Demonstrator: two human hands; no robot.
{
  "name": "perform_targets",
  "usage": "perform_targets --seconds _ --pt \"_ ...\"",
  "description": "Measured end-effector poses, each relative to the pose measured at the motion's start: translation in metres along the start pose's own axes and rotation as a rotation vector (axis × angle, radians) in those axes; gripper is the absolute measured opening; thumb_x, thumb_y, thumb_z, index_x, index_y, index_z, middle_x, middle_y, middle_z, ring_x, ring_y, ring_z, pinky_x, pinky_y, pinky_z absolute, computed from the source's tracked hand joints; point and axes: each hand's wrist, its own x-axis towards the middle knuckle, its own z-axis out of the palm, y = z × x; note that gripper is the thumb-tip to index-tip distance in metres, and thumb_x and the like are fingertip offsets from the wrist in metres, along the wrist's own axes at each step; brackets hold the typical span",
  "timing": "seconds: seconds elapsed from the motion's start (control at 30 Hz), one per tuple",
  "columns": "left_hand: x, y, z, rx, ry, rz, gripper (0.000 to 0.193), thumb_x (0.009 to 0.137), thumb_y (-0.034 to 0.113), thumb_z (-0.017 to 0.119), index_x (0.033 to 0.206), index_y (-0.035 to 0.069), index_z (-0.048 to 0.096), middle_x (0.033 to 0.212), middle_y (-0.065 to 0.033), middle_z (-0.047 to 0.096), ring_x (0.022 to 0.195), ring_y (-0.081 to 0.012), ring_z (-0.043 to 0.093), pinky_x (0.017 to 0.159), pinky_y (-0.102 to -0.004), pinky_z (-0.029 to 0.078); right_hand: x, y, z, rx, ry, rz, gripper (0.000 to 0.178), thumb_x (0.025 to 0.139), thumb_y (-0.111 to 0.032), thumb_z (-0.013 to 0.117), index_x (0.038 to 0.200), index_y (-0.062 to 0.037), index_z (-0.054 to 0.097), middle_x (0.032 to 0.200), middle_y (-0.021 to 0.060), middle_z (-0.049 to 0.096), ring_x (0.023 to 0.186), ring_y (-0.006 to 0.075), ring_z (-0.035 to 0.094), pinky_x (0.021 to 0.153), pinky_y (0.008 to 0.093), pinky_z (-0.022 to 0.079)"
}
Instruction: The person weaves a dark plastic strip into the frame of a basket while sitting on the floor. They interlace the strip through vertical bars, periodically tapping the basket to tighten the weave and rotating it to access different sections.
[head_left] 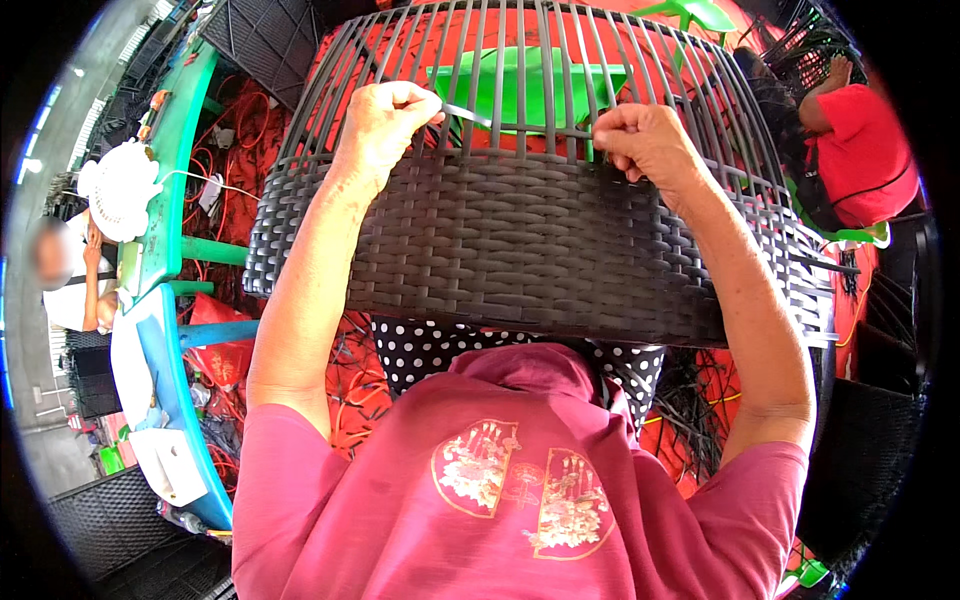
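The left hand (385, 125), at the upper centre of the frame, is closed in a pinch on a thin grey plastic weaving strip (466, 114) that runs rightward across the ribs. The right hand (648, 142), to its right, pinches at the top edge of the woven band, fingers pressed together. Both work on a large dark grey woven plastic basket (520, 240), its lower part woven and its upright ribs bare above. At the left edge stands a turquoise table (172, 140); at the upper right sits a person in a red shirt (862, 150).

Both arms raised; hands (385, 125) (645, 140) pinched closed
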Motion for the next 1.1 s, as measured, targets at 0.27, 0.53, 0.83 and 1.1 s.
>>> perform_targets --seconds 0.27,0.53,0.83,1.1 --pt "-0.003 0.014 -0.001 -0.081 -0.035 0.210 0.008 0.082 0.005 0.063 0.088 0.000 0.067 0.083 -0.0010 0.065 0.076 -0.0059 0.056 0.073 -0.0202 0.044 0.027 -0.048 0.057 0.030 -0.135 -0.240 0.021 0.085 -0.015 0.059 0.101 -0.0030 0.066 0.078 0.0074 0.065 0.059 0.0107 0.057 0.053 0.0270 0.050" --pt "-0.017 0.029 -0.002 -0.269 0.021 -0.099 0.008 0.086 0.010 0.060 0.082 0.003 0.059 0.076 -0.0054 0.063 0.061 -0.0113 0.061 0.058 -0.0225 0.048 0.040 -0.040 0.083 0.281 -0.225 -0.093 0.021 0.083 -0.008 0.063 0.103 -0.0009 0.064 0.077 0.0055 0.063 0.064 0.0082 0.058 0.056 0.0229 0.051" --pt "-0.013 -0.009 -0.020 -0.162 0.021 -0.202 0.009 0.085 0.011 0.061 0.081 0.003 0.058 0.070 -0.0065 0.063 0.052 -0.0084 0.058 0.040 -0.0181 0.040 -0.039 -0.017 0.068 -0.841 -0.107 -0.830 0.058 0.083 -0.041 0.057 0.120 0.0029 0.048 0.124 0.0213 0.047 0.119 0.0376 0.040 0.096 0.0499 0.033" --pt "-0.017 -0.009 -0.018 -0.223 0.100 -0.264 0.008 0.082 0.009 0.063 0.080 0.004 0.058 0.069 -0.0069 0.063 0.052 -0.0095 0.057 0.043 -0.0203 0.043 -0.054 -0.020 0.031 -0.863 -0.197 -0.695 0.065 0.081 -0.044 0.057 0.126 0.0018 0.045 0.134 0.0215 0.039 0.127 0.0375 0.033 0.103 0.0506 0.026"
